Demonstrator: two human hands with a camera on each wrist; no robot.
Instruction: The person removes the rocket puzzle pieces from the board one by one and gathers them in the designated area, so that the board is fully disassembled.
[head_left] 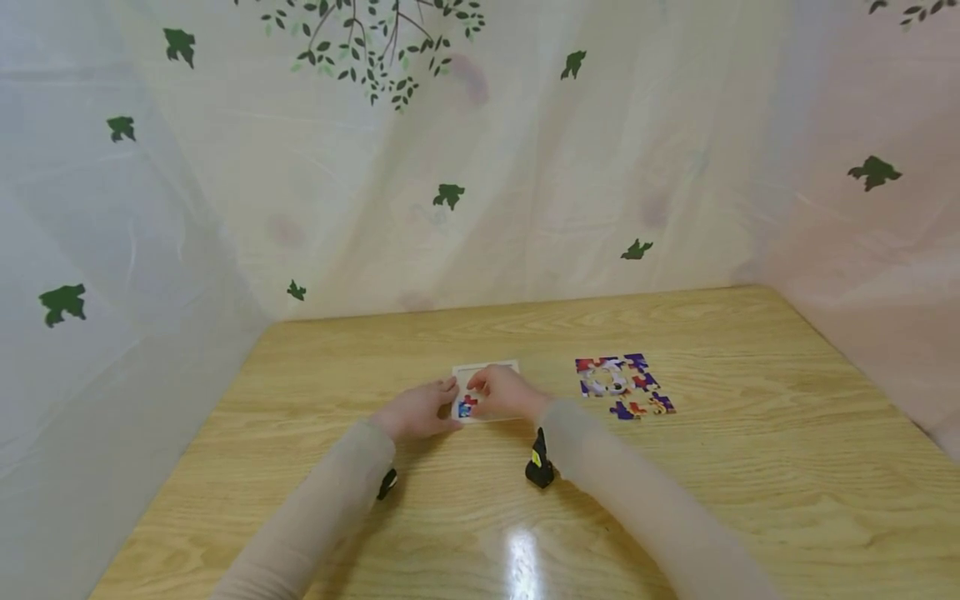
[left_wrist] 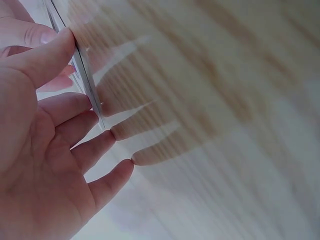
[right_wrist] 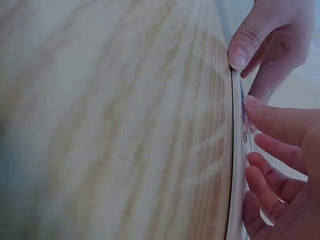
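A shallow white puzzle tray (head_left: 461,370) lies on the table, with a small blue and red patch of puzzle pieces (head_left: 467,406) in its near left corner. My left hand (head_left: 420,410) rests around that corner, its thumb at the near edge and its spread fingers along the left side, fingertips down on the table. Over the tray is my right hand (head_left: 508,392), thumb and index finger apart. In the right wrist view, the right thumb touches the pieces while the other fingers (right_wrist: 277,180) bend loosely above the tray. That hand covers much of the tray's inside.
Right of the tray lie several loose puzzle pieces (head_left: 600,379), purple, red and white, partly arranged into a picture. They rest on a glossy wooden table (head_left: 720,467). A pale curtain (head_left: 510,250) with green leaf prints hangs behind and at both sides.
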